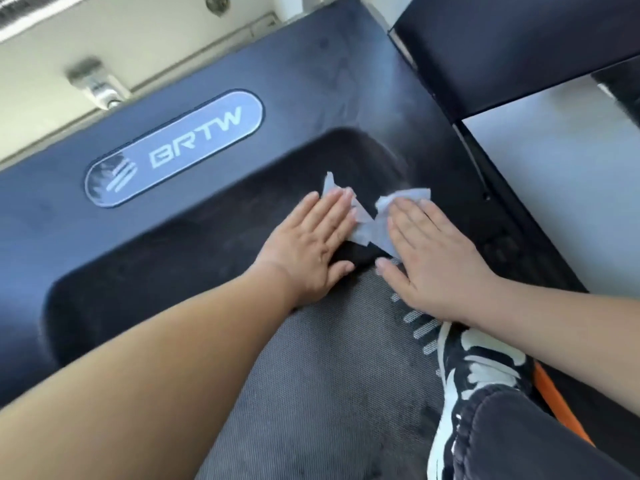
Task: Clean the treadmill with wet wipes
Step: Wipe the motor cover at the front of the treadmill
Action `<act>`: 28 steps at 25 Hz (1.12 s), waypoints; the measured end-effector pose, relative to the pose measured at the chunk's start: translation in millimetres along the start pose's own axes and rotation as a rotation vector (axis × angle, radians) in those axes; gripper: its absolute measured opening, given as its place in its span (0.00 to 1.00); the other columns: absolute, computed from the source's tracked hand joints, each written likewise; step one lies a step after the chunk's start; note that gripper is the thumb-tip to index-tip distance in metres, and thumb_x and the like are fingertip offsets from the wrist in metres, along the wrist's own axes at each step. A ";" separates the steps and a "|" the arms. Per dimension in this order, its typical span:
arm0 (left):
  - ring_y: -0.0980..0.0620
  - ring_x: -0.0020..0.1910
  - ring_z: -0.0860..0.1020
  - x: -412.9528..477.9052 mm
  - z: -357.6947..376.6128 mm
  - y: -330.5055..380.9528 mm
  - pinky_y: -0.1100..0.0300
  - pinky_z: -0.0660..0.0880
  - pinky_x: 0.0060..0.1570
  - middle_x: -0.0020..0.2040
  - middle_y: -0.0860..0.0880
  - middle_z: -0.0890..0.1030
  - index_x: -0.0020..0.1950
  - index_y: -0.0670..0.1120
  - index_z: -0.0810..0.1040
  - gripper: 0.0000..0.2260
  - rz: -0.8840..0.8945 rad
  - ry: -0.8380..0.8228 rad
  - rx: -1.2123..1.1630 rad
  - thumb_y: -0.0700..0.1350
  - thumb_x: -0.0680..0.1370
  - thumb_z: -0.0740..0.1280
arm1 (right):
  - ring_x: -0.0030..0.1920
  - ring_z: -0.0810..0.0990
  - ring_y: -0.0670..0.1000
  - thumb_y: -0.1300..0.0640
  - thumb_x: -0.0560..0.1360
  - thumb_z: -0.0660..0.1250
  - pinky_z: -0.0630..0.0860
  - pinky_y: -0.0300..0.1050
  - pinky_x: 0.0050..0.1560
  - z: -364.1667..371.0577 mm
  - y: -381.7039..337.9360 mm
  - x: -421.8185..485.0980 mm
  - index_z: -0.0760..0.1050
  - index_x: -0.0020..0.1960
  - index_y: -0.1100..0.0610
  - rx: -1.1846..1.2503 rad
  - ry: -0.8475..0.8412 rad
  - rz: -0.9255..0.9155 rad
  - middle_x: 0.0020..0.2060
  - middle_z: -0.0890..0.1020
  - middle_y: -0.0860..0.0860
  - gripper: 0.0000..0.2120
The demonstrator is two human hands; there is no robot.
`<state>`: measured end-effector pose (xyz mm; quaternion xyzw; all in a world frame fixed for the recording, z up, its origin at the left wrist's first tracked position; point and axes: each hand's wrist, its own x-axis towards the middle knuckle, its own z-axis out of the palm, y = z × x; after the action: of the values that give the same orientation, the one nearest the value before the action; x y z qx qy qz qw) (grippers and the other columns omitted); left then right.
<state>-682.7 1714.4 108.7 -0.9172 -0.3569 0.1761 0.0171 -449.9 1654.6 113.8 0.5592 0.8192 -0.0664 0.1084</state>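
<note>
While the straight fingers (341, 206) of both hands are lying flat and close together, they are pressing down on thin, white, crumpled wipe (362, 221) material and gripping nothing. The left hand (311, 244) is covering one creased patch and the right hand (436, 258) another just to its right. The two patches are meeting at a narrow point between the hands, and I cannot tell whether they are one wipe or two. Ragged edges are sticking out beyond the fingertips on the far side. Beneath, the smooth, dark, rounded treadmill (294, 81) hood is meeting the finely ribbed grey belt (329, 375). One oval badge (173, 147) is sitting far left, and one black-and-white shoe (481, 368) is showing near right.
</note>
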 end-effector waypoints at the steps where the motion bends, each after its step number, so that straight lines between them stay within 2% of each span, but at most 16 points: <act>1: 0.44 0.81 0.31 -5.8 -2.0 -15.2 0.45 0.34 0.80 0.79 0.43 0.29 0.80 0.44 0.30 0.36 -0.031 0.000 0.014 0.66 0.82 0.39 | 0.83 0.52 0.58 0.37 0.82 0.44 0.51 0.58 0.81 -3.5 -6.6 12.6 0.60 0.79 0.68 0.007 0.001 0.022 0.81 0.58 0.63 0.40; 4: 0.44 0.81 0.33 -38.8 6.9 -63.9 0.44 0.38 0.80 0.82 0.42 0.34 0.83 0.45 0.35 0.37 -0.070 0.004 0.072 0.66 0.82 0.38 | 0.83 0.46 0.59 0.36 0.80 0.41 0.47 0.59 0.82 -11.4 -21.1 50.7 0.55 0.82 0.62 0.063 0.010 0.001 0.82 0.50 0.62 0.40; 7: 0.42 0.82 0.36 -94.9 28.6 -88.8 0.43 0.40 0.81 0.83 0.41 0.37 0.84 0.45 0.41 0.38 -0.094 -0.036 0.066 0.67 0.81 0.41 | 0.81 0.32 0.56 0.34 0.78 0.37 0.38 0.55 0.81 -18.7 -41.5 73.6 0.40 0.84 0.55 0.094 -0.124 -0.086 0.81 0.33 0.57 0.41; 8: 0.41 0.83 0.37 -114.6 36.5 -86.0 0.43 0.40 0.81 0.83 0.40 0.38 0.84 0.44 0.43 0.39 -0.107 -0.042 0.050 0.68 0.81 0.42 | 0.81 0.32 0.57 0.33 0.78 0.38 0.38 0.56 0.81 -18.3 -54.3 78.7 0.40 0.84 0.55 0.075 -0.125 -0.184 0.80 0.34 0.56 0.41; 10: 0.39 0.82 0.38 -147.3 48.6 -67.2 0.42 0.38 0.80 0.82 0.39 0.40 0.83 0.42 0.45 0.40 -0.084 -0.092 0.006 0.68 0.81 0.45 | 0.83 0.43 0.59 0.34 0.80 0.43 0.45 0.58 0.82 -12.4 -85.9 82.9 0.50 0.83 0.58 0.019 -0.075 -0.499 0.82 0.46 0.58 0.40; 11: 0.39 0.82 0.36 -158.9 55.4 -55.7 0.42 0.35 0.79 0.82 0.39 0.39 0.83 0.42 0.43 0.40 -0.046 -0.124 0.000 0.69 0.81 0.45 | 0.83 0.48 0.59 0.35 0.81 0.45 0.48 0.59 0.81 -5.4 -98.0 81.9 0.55 0.83 0.58 -0.029 -0.072 -0.644 0.82 0.53 0.58 0.39; 13: 0.39 0.81 0.34 -170.2 63.9 -48.5 0.43 0.30 0.78 0.81 0.40 0.38 0.82 0.43 0.39 0.39 0.021 -0.158 0.001 0.68 0.82 0.45 | 0.83 0.50 0.57 0.36 0.82 0.48 0.49 0.59 0.80 3.0 -100.9 81.0 0.57 0.82 0.58 -0.114 -0.056 -0.784 0.82 0.57 0.57 0.37; 15: 0.41 0.83 0.41 -173.2 65.0 -65.0 0.43 0.38 0.80 0.83 0.41 0.44 0.83 0.45 0.45 0.38 0.055 -0.080 0.014 0.67 0.82 0.49 | 0.83 0.51 0.56 0.37 0.83 0.49 0.51 0.59 0.81 -3.0 -80.7 86.5 0.56 0.82 0.58 -0.146 0.015 -0.788 0.82 0.57 0.56 0.36; 17: 0.42 0.84 0.47 -183.0 68.5 -84.0 0.42 0.47 0.81 0.84 0.42 0.48 0.84 0.45 0.51 0.37 -0.122 -0.014 -0.017 0.66 0.82 0.53 | 0.82 0.53 0.59 0.37 0.82 0.49 0.52 0.60 0.81 -6.2 -48.2 85.9 0.54 0.82 0.59 -0.159 0.068 -0.589 0.81 0.58 0.58 0.36; 20: 0.40 0.83 0.44 -194.5 70.6 -73.4 0.39 0.48 0.80 0.84 0.40 0.45 0.84 0.44 0.50 0.39 -0.417 -0.002 -0.179 0.67 0.81 0.51 | 0.82 0.51 0.63 0.34 0.81 0.45 0.51 0.63 0.80 -8.0 -19.6 67.0 0.55 0.82 0.63 -0.081 0.038 -0.193 0.81 0.55 0.63 0.40; 22: 0.37 0.82 0.38 -191.9 69.6 -36.1 0.36 0.44 0.80 0.83 0.38 0.41 0.84 0.43 0.47 0.44 -0.465 -0.048 -0.294 0.72 0.79 0.48 | 0.82 0.49 0.64 0.33 0.80 0.46 0.48 0.63 0.81 1.8 -42.8 44.8 0.56 0.81 0.65 0.014 0.016 -0.054 0.81 0.53 0.65 0.43; 23: 0.36 0.81 0.35 -186.5 68.3 -20.1 0.35 0.41 0.79 0.83 0.37 0.38 0.84 0.44 0.45 0.47 -0.434 -0.106 -0.324 0.75 0.77 0.47 | 0.82 0.49 0.63 0.32 0.79 0.47 0.47 0.63 0.81 7.0 -63.5 36.5 0.56 0.81 0.65 0.047 0.002 -0.070 0.82 0.53 0.64 0.44; 26: 0.37 0.77 0.24 -162.1 56.0 1.4 0.36 0.32 0.77 0.79 0.39 0.26 0.80 0.45 0.30 0.49 -0.277 -0.239 -0.258 0.78 0.75 0.44 | 0.83 0.47 0.58 0.32 0.81 0.46 0.48 0.60 0.81 12.6 -118.7 38.0 0.55 0.82 0.62 0.011 -0.047 -0.416 0.83 0.52 0.59 0.42; 28: 0.40 0.78 0.25 -159.5 52.8 -7.5 0.38 0.31 0.77 0.79 0.40 0.26 0.79 0.43 0.29 0.48 -0.246 -0.218 -0.187 0.76 0.77 0.43 | 0.83 0.45 0.56 0.33 0.81 0.45 0.48 0.59 0.81 0.9 -127.2 61.9 0.53 0.83 0.60 -0.035 -0.051 -0.554 0.83 0.49 0.57 0.41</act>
<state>-814.2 1609.7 109.9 -0.8397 -0.4810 0.2368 -0.0858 -590.0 1663.7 95.7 0.3099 0.9390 -0.0933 0.1164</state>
